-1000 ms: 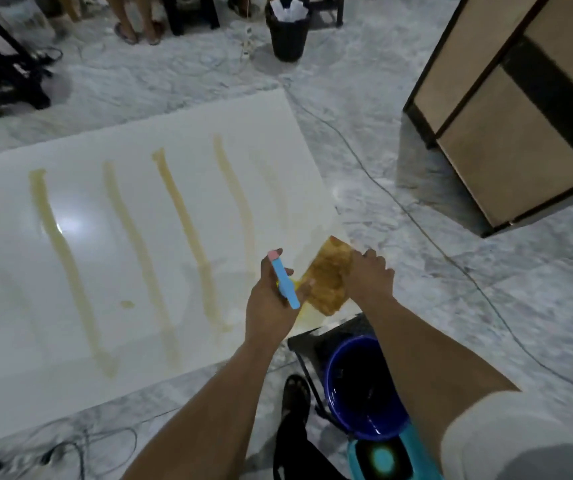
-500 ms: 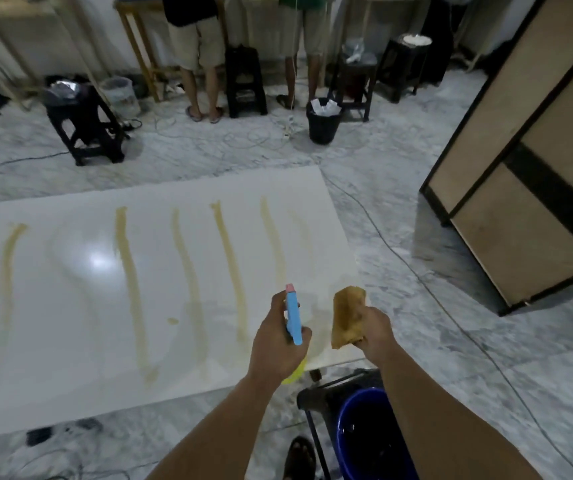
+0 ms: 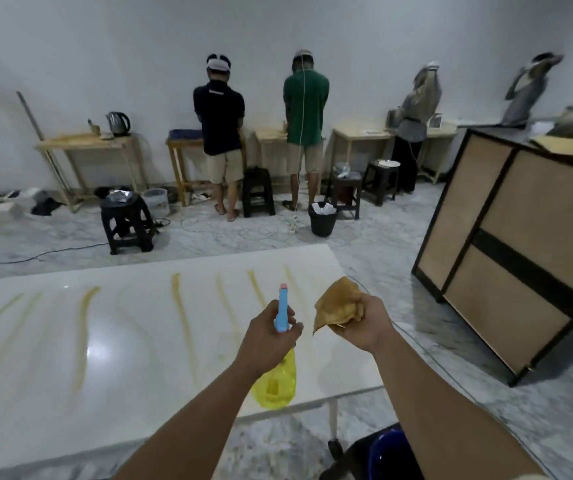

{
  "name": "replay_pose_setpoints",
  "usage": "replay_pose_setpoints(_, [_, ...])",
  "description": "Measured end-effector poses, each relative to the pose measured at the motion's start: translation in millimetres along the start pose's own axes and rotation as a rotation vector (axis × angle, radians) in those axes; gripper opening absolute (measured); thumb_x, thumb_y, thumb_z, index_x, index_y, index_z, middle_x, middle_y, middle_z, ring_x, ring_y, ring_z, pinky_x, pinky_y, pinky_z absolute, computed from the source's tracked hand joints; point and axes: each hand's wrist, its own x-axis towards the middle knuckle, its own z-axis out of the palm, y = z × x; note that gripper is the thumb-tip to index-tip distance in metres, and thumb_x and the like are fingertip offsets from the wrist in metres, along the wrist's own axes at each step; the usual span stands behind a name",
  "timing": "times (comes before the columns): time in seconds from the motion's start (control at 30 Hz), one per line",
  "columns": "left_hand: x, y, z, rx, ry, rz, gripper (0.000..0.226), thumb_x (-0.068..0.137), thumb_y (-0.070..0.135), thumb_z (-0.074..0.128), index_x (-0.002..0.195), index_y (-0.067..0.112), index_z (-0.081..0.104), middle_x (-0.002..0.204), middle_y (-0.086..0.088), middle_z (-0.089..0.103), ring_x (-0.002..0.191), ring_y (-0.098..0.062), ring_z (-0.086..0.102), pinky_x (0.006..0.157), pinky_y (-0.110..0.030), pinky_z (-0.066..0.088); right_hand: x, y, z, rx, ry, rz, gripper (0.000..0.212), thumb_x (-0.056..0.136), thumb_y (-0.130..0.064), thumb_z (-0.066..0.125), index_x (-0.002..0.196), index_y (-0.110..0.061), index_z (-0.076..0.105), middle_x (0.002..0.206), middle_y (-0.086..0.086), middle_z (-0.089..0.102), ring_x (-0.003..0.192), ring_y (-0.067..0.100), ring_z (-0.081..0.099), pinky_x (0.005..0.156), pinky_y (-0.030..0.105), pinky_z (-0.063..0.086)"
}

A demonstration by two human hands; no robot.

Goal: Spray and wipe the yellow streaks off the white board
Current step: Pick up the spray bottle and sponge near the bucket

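While the left hand [image 3: 267,336] grips the spray bottle [image 3: 280,362] and the right hand [image 3: 364,322] bunches the stained cloth [image 3: 333,306] at 3 o'clock, most yellow streaks [image 3: 183,327] remain across the white board [image 3: 70,393] toward 9 o'clock, so the task appears barely begun.

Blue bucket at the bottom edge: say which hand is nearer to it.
Right. The right hand, gripping the cloth, is above the blue bucket; the left hand, holding the spray bottle, is farther left.

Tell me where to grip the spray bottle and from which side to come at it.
Grip the spray bottle at its narrow neck below the blue head, coming from the near side, as the left hand does. The yellow body hangs below the fist, wider and probably harder to close round; the nozzle points away toward the white board.
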Motion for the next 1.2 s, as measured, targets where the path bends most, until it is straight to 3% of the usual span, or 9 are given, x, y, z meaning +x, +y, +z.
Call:
replay_pose_setpoints(0.1, [-21,15,-18,-0.089,0.047,0.014,0.030,0.089,0.047,0.085,0.109,0.026,0.076,0.098,0.016,0.076,0.076,-0.023,0.081,0.088,-0.045,0.066,-20,1,27,-0.003,-0.066,-0.031,0.051,0.093,-0.024,0.052,0.140,-0.007,0.057,0.132,0.025,0.066,0.120,0.044,0.064,0.099,0.053,0.052])
replay_pose_setpoints(0.17, [-35,21,-26,-0.161,0.112,0.008,0.027,0.091,0.048,0.083,0.094,0.022,0.077,0.088,0.021,0.072,0.075,-0.022,0.080,0.083,-0.040,0.063,-33,5,43,0.006,-0.080,-0.048,0.045,0.098,-0.028,0.051,0.136,-0.006,0.060,0.127,0.024,0.070,0.117,0.042,0.065,0.093,0.051,0.054])
replay_pose_setpoints(0.27, [-49,26,-32,-0.192,0.189,0.036,0.016,0.097,0.052,0.074,0.092,0.037,0.073,0.092,0.010,0.074,0.071,-0.016,0.080,0.087,-0.043,0.065,-50,12,64,0.033,-0.109,-0.050,0.040,0.100,-0.033,0.055,0.129,-0.006,0.062,0.117,0.023,0.074,0.114,0.041,0.066,0.091,0.051,0.054])
replay_pose_setpoints(0.4, [-61,29,-37,-0.148,0.175,0.113,0.005,0.106,0.049,0.062,0.101,0.049,0.063,0.096,-0.012,0.077,0.061,-0.010,0.076,0.088,-0.053,0.066,-58,15,78,0.015,-0.174,-0.062,0.050,0.094,-0.038,0.064,0.134,-0.009,0.062,0.128,0.020,0.070,0.122,0.041,0.064,0.105,0.055,0.048])
replay_pose_setpoints(0.5, [-61,34,-40,-0.075,0.144,0.150,0.015,0.106,0.045,0.063,0.100,0.033,0.068,0.083,-0.011,0.071,0.061,-0.012,0.076,0.082,-0.049,0.066,-61,12,85,-0.012,-0.226,-0.047,0.054,0.095,-0.042,0.061,0.138,-0.009,0.060,0.135,0.021,0.066,0.127,0.043,0.060,0.111,0.061,0.041])
replay_pose_setpoints(0.63, [-57,41,-43,0.006,0.102,0.165,0.026,0.104,0.041,0.067,0.098,0.016,0.067,0.080,-0.009,0.068,0.062,-0.011,0.074,0.063,-0.024,0.059,-61,3,89,-0.037,-0.302,-0.029,0.055,0.099,-0.048,0.050,0.134,-0.008,0.064,0.136,0.021,0.065,0.128,0.043,0.059,0.112,0.063,0.039])
replay_pose_setpoints(0.8, [-50,48,-42,0.061,0.056,0.142,0.022,0.101,0.047,0.067,0.093,0.027,0.065,0.078,0.005,0.067,0.063,-0.011,0.077,0.074,-0.036,0.058,-59,-8,91,-0.004,-0.286,-0.028,0.063,0.104,-0.054,0.037,0.138,-0.007,0.060,0.135,0.022,0.066,0.126,0.043,0.061,0.104,0.060,0.049])
replay_pose_setpoints(1.03, [-44,52,-34,0.092,0.046,0.116,0.048,0.087,0.068,0.064,0.098,0.022,0.069,0.089,-0.008,0.077,0.058,-0.011,0.077,0.084,-0.050,0.066,-57,-21,88,-0.045,-0.235,-0.060,0.058,0.105,-0.051,0.036,0.136,-0.008,0.060,0.128,0.022,0.070,0.119,0.041,0.065,0.087,0.055,0.058])
replay_pose_setpoints(1.2, [-42,55,-34,0.090,-0.017,0.131,0.043,0.096,0.060,0.068,0.106,0.018,0.071,0.099,-0.014,0.079,0.058,-0.012,0.077,0.083,-0.048,0.066,-52,-25,83,-0.052,-0.218,-0.066,0.057,0.105,-0.052,0.038,0.134,-0.009,0.061,0.129,0.022,0.069,0.121,0.042,0.063,0.093,0.058,0.055])
